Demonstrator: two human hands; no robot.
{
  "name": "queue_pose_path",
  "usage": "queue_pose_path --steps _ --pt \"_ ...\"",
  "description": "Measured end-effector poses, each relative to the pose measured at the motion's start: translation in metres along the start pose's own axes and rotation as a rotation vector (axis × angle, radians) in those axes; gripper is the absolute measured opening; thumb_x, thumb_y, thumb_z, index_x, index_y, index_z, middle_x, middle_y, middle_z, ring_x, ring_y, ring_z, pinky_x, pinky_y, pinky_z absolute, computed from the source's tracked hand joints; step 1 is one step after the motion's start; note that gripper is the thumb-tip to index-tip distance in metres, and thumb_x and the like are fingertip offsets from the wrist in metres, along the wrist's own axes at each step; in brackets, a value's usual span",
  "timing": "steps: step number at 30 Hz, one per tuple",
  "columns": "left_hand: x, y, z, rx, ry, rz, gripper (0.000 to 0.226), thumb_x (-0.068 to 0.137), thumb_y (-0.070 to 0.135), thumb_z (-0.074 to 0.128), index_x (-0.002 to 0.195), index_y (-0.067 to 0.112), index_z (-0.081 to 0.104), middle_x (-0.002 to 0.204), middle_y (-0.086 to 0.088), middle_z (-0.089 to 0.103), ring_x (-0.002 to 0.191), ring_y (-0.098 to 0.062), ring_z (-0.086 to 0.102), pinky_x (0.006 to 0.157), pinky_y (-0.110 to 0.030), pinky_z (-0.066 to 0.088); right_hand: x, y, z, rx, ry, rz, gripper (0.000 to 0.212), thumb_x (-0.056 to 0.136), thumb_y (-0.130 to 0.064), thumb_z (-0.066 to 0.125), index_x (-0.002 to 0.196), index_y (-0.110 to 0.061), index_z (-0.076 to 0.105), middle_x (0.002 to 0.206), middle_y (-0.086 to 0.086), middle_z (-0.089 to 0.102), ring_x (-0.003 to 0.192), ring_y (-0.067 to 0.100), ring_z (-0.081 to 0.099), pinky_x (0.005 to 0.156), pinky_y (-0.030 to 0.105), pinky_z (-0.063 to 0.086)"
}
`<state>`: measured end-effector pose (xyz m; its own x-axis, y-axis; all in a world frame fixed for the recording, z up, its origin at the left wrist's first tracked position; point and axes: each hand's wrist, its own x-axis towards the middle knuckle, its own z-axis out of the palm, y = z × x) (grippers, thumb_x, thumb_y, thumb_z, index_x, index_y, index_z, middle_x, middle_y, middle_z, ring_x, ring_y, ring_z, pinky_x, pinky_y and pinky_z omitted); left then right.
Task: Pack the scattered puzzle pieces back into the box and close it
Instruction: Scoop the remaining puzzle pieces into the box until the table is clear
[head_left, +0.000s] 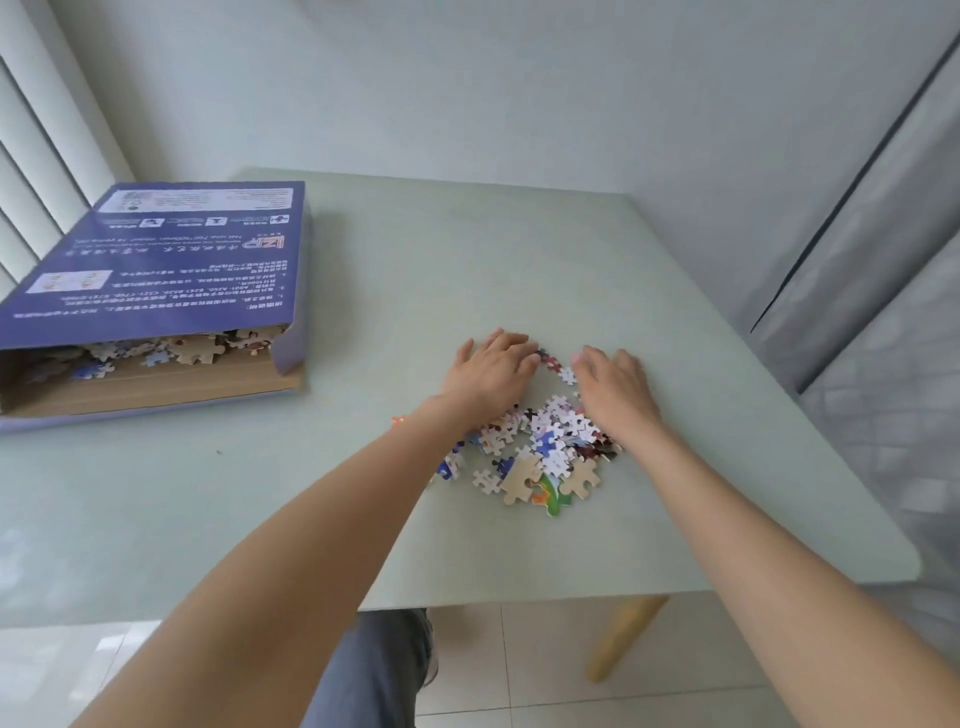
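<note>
**Both Hands Corralling the Last Heap of Pieces**

While the puzzle pieces (540, 447) are lying in a loose heap on the right half of the pale green table (467, 260), both hands are lying flat at the far side of that heap, palms down, fingers spread. Neither is gripping anything. The left hand (488, 371) is pressing onto the heap's far-left fringe, the right hand (615, 387) onto its far-right, fingertips pointing toward each other with a few stray pieces showing in the gap between. That cupped wall of fingers is looking like a rake, placed beyond the pieces so a pull would draw them in toward the person's body; that is my reading.

A couple of larger pieces are sitting face down at the near edge of the heap, beside a green and orange one.

Well away to the left, the blue puzzle box (156, 270) is resting with its open end facing the person, flap folded down, plenty of pieces already showing inside.

Room-wise, the stretch of table between heap and box is lying bare, so a slide across looks easy. The near table edge is running close below the heap, though, and an over-eager sweep could be spilling pieces onto the tiled floor (519, 665).
</note>
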<state>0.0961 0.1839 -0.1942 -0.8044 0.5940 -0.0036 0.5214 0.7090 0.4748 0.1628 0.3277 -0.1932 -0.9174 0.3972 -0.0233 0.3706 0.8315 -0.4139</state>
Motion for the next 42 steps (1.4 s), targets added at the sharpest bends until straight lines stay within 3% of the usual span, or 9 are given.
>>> queue_pose_path --steps 4,9,15,20,25,29,34,39,42 --pt "-0.02 0.001 -0.008 -0.286 0.025 0.015 0.043 0.102 0.034 0.025 0.128 0.018 0.055 0.136 -0.002 0.052 0.126 -0.02 0.045 0.109 -0.033 0.029 -0.02 -0.02 0.001 0.278 -0.103 -0.26 0.043 0.102 -0.029 0.024 0.14 -0.016 0.041 0.145 0.002 0.041 0.136 0.015 0.033 0.11 0.026 0.023" --pt "-0.051 -0.008 -0.022 -0.607 0.118 -0.072 0.043 0.102 0.031 0.027 0.113 0.012 0.064 0.121 -0.003 0.063 0.113 -0.017 0.057 0.099 -0.028 0.041 -0.031 -0.009 -0.015 0.359 -0.042 -0.263 0.039 0.102 -0.023 0.028 0.134 -0.014 0.049 0.14 0.0 0.048 0.131 0.013 0.041 0.102 0.02 0.026" --pt "-0.073 -0.023 -0.025 -0.401 0.204 -0.13 0.045 0.101 0.038 0.027 0.128 0.013 0.054 0.137 -0.004 0.05 0.126 -0.019 0.044 0.098 -0.025 0.03 -0.021 -0.017 0.005 0.069 -0.16 -0.234 0.053 0.101 -0.043 0.016 0.148 -0.021 0.02 0.157 -0.001 0.014 0.146 0.017 0.008 0.116 0.032 0.004" --pt "-0.082 -0.021 -0.021 -0.414 0.207 -0.161 0.044 0.101 0.038 0.028 0.131 0.013 0.049 0.135 -0.005 0.051 0.124 -0.02 0.045 0.095 -0.024 0.03 -0.038 -0.053 0.016 0.403 -0.241 -0.328 0.049 0.101 -0.041 0.022 0.14 -0.019 0.042 0.147 -0.001 0.04 0.137 0.014 0.033 0.107 0.024 0.023" --pt "-0.094 -0.025 -0.023 -0.513 0.281 -0.141 0.037 0.101 0.029 0.031 0.129 0.016 0.052 0.134 0.0 0.053 0.125 -0.015 0.046 0.095 -0.022 0.032 -0.051 -0.02 -0.001 0.265 0.095 -0.303 0.041 0.102 -0.029 0.029 0.13 -0.013 0.053 0.135 0.003 0.053 0.127 0.019 0.045 0.104 0.027 0.03" --pt "-0.099 -0.019 -0.019 -0.364 0.302 -0.266 0.041 0.101 0.028 0.03 0.133 0.008 0.047 0.138 -0.01 0.049 0.128 -0.023 0.042 0.104 -0.029 0.03 -0.058 0.009 0.006 -0.128 0.103 -0.016 0.046 0.099 -0.041 0.022 0.13 -0.019 0.049 0.14 0.016 0.042 0.133 0.033 0.031 0.11 0.044 0.024" --pt "-0.088 0.019 -0.003 -0.394 0.237 -0.228 0.045 0.101 0.031 0.029 0.139 0.008 0.039 0.144 -0.01 0.041 0.134 -0.022 0.035 0.109 -0.031 0.025 -0.065 -0.025 0.015 0.138 -0.022 -0.149 0.053 0.1 -0.045 0.016 0.144 -0.021 0.033 0.153 0.013 0.024 0.144 0.028 0.013 0.117 0.04 0.011" --pt "-0.1 0.004 -0.015 -0.421 0.225 -0.152 0.039 0.098 0.029 0.041 0.134 0.014 0.047 0.14 -0.007 0.047 0.13 -0.021 0.041 0.105 -0.028 0.03 -0.075 -0.032 0.002 0.375 -0.17 -0.294 0.053 0.097 -0.044 0.036 0.145 -0.021 0.032 0.15 -0.002 0.032 0.141 0.017 0.025 0.114 0.033 0.019" --pt "-0.119 -0.022 -0.034 -0.168 0.087 -0.087 0.056 0.084 0.039 0.064 0.135 0.026 0.045 0.139 -0.004 0.043 0.132 -0.024 0.035 0.109 -0.035 0.028 -0.083 -0.016 -0.019 0.115 -0.176 -0.286 0.08 0.078 -0.061 0.058 0.145 -0.034 0.024 0.146 0.0 0.03 0.138 0.021 0.019 0.111 0.037 0.021"
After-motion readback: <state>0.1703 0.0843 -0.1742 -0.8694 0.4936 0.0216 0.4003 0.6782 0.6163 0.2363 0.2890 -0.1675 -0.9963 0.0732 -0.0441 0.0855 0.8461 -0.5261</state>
